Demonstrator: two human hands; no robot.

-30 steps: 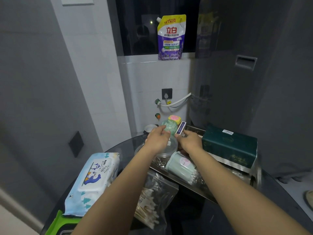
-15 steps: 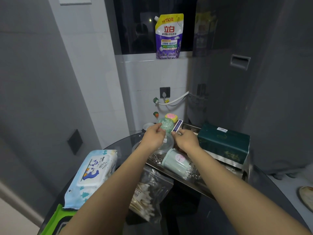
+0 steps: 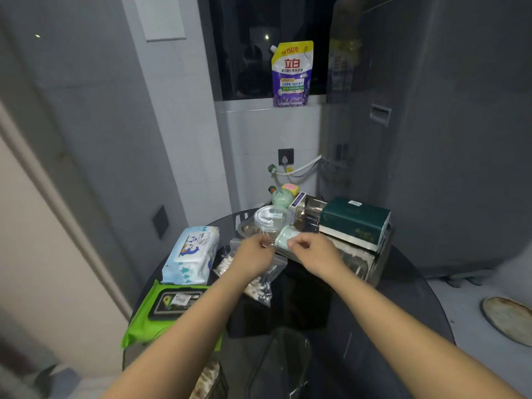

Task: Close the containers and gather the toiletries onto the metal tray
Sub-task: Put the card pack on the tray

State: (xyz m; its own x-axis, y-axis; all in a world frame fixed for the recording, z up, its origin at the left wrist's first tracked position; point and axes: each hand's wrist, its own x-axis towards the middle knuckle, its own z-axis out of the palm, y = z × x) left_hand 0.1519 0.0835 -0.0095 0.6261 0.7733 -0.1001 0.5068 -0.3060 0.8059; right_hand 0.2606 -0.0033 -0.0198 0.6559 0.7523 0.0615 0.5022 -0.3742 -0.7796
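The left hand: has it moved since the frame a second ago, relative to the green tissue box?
Yes. The left hand has drawn back toward the person, from the round green container at the tray's far end to level with the green tissue box's near edge.

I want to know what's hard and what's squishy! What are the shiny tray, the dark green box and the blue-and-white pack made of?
The tray looks like bare metal, probably steel: it is silvery and mirrors things. The dark green box seems a soft tissue pack in slightly glossy wrap, though it could be card. The blue-and-white pack looks like soft plastic film, puffy with rounded edges.
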